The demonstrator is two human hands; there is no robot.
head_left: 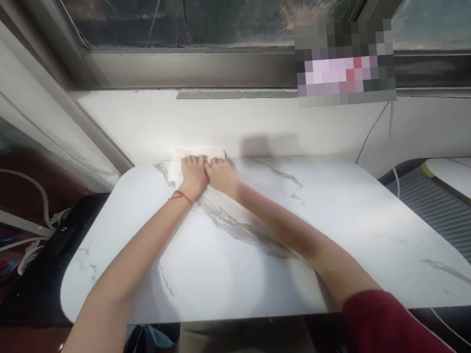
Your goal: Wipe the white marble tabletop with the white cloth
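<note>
Both my arms reach across a white marble-patterned table (266,261) to its far edge. My left hand (193,172), with a red string at the wrist, and my right hand (219,172) lie side by side, touching. Both press down on a white cloth (175,165) at the table's back edge, against the white wall. The fingers of both hands are curled over the cloth, and most of it is hidden under them.
A window with a metal frame (194,68) runs above the wall. White cables (35,225) lie on a dark surface at the left. A ribbed grey object (451,219) and a second white tabletop (468,177) stand at the right.
</note>
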